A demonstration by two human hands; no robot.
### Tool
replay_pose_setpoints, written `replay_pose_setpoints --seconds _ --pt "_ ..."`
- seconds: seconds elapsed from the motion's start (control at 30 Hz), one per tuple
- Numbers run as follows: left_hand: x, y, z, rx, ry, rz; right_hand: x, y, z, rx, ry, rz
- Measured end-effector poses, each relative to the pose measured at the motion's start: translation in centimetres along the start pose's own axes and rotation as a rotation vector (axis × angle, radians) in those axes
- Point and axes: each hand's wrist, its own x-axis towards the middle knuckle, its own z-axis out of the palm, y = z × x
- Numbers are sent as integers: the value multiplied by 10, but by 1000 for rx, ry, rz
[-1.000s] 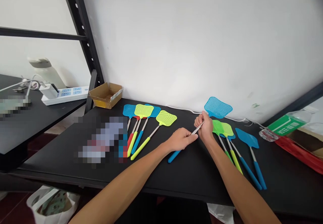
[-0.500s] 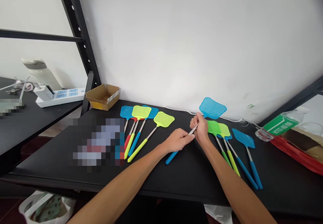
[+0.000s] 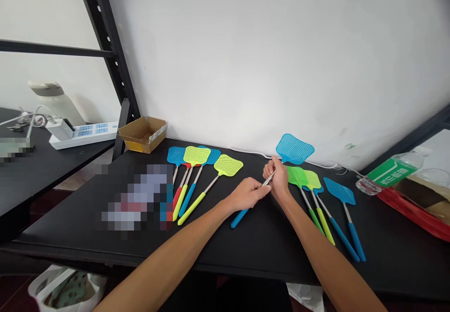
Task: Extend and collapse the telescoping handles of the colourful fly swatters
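Both my hands hold one blue fly swatter, tilted with its mesh head up to the right and its blue handle end down to the left. My left hand is closed round the shaft near the handle. Higher up, just below the head, my right hand grips the metal shaft. To the left lie several fly swatters, among them a yellow-green fly swatter nearest my left hand. Right of my right hand are a green fly swatter, another yellow-green fly swatter and a blue fly swatter.
On the black table an open cardboard box stands at the back left, beside a black metal post. A pixelated patch covers the left part. At right lie a plastic bottle and a red-edged package. A white cable runs along the wall.
The held swatter's head and my right hand have shifted very slightly left. Both hands keep their grip, and the other swatters lie as before.
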Motion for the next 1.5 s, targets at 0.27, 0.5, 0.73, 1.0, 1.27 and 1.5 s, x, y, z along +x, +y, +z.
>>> replay_pose_setpoints --seconds 0.27,0.5,0.73,1.0,1.27,1.5 --pt "0 0 0 -15 3 1 -2 2 1 -17 -3 5" --pt "-1 3 -1 -13 6 -9 -3 3 3 -44 -14 3" --pt "-1 1 -1 1 10 -1 -4 5 4 -38 -22 3" --pt "0 -1 0 9 13 3 -4 7 3 -40 -25 4" --pt "0 1 0 25 23 -19 -6 7 6 -65 -28 2" --pt "1 -2 0 8 35 -7 -10 6 8 -60 -46 31"
